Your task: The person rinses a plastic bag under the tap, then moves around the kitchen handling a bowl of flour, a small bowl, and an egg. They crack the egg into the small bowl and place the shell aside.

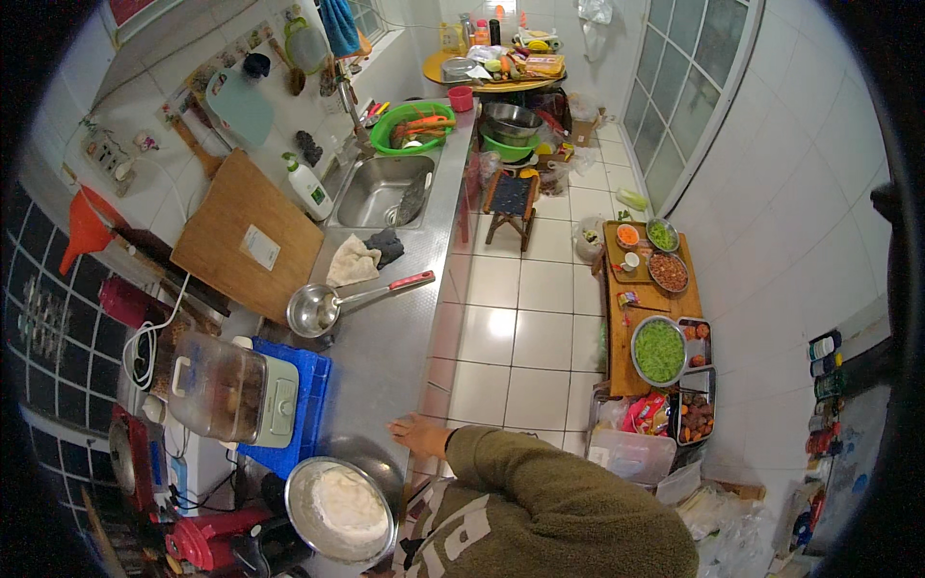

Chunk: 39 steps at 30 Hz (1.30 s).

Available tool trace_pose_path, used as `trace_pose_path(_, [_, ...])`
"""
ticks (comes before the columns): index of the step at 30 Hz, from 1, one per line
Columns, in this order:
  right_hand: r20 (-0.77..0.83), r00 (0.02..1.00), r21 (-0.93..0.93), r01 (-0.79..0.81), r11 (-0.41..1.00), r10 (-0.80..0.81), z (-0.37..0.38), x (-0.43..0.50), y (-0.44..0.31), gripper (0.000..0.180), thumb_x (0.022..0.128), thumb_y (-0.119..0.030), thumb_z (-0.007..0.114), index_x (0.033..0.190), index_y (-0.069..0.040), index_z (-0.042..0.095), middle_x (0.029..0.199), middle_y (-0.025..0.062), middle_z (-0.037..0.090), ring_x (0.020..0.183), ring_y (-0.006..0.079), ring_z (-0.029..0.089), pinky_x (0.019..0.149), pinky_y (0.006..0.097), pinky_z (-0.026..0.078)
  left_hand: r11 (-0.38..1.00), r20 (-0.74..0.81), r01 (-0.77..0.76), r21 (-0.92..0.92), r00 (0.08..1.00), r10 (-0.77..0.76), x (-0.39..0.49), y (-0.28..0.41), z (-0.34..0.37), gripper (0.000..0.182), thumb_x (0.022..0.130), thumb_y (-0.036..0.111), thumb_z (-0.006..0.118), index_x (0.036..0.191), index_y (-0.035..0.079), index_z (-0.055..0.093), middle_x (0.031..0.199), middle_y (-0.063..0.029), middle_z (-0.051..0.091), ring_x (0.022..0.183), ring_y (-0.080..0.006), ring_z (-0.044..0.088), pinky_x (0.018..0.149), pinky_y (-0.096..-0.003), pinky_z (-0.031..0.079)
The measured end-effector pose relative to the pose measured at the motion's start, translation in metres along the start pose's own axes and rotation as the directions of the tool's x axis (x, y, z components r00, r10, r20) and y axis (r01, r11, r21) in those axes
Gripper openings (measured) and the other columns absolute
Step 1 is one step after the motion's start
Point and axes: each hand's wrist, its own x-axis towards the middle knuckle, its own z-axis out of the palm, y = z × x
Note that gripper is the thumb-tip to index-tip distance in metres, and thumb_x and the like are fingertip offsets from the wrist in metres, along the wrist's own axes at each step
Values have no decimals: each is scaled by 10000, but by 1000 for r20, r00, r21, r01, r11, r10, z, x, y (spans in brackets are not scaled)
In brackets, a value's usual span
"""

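Note:
My right hand [421, 436] rests palm down on the front edge of the stainless steel counter [365, 376], fingers apart and holding nothing. My left hand is out of view. Close by, a metal mixing bowl [295, 482] holds a pale, dough-like mass [350, 505]. Beyond it, an electric steamer [278, 401] with a clear brownish lid stands on a blue plastic tray [316, 390]; dim round shapes show through the lid. Farther along the counter lies a large metal ladle [311, 311] with a red handle. A beige cloth [353, 261] and a dark cloth [386, 246] lie beyond the ladle.
A wooden cutting board [238, 209] leans on the tiled wall. Past the sink [376, 195], a green basin [381, 137] holds carrots. Across the tiled floor, a low wooden table [621, 376] bears bowls of chopped food. A folding stool [512, 195] stands in the aisle.

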Motion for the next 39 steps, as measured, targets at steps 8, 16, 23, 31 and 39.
trace_pose_path(8, [-43, 998, 77, 38, 996, -35, 3, -2, 2, 584, 883, -168, 520, 1446, -76, 393, 1587, 101, 202, 1459, 274, 197, 1154, 567, 176, 1000, 7, 13, -12, 1000, -13, -8, -8, 5, 697, 823, 198, 537, 1467, 30, 331, 1548, -277, 163, 1421, -501, 82, 1161, -521, 189])
trace_pose_path(16, [-64, 998, 55, 21, 998, -17, -1, -7, 0, 567, 885, -172, 510, 1438, -93, 412, 1585, 88, 212, 1462, 250, 195, 1155, 545, 201, 999, 4, 27, -17, 1000, -27, -11, -12, 7, 696, 824, 199, 536, 1465, 23, 327, 1548, -279, 160, 1422, -500, 83, 1159, -520, 193])
trace_pose_path(23, [-30, 1000, 48, 0, 999, 2, 4, -1, 1, 640, 858, -194, 569, 1462, -111, 375, 1604, 69, 153, 1472, 226, 160, 1164, 530, 195, 1000, 7, 26, -18, 1000, -26, -11, -9, 7, 696, 826, 199, 534, 1464, 17, 323, 1547, -282, 157, 1422, -500, 84, 1158, -520, 198])
trace_pose_path(31, [71, 997, 56, -7, 998, 3, -8, -6, 0, 670, 886, -167, 532, 1507, -116, 284, 1619, 66, 65, 1486, 223, 93, 1169, 540, 152, 999, 3, 38, -17, 999, -38, -12, -7, 6, 696, 828, 200, 532, 1462, 9, 319, 1547, -284, 154, 1423, -499, 85, 1156, -519, 202])
trace_pose_path(39, [78, 997, 76, -5, 997, -1, -12, -8, -1, 689, 872, -156, 546, 1509, -119, 285, 1621, 68, 54, 1488, 219, 74, 1174, 532, 136, 999, 10, 43, -16, 999, -43, -13, -10, 5, 695, 830, 200, 531, 1460, 2, 315, 1546, -287, 151, 1423, -498, 85, 1154, -519, 207])
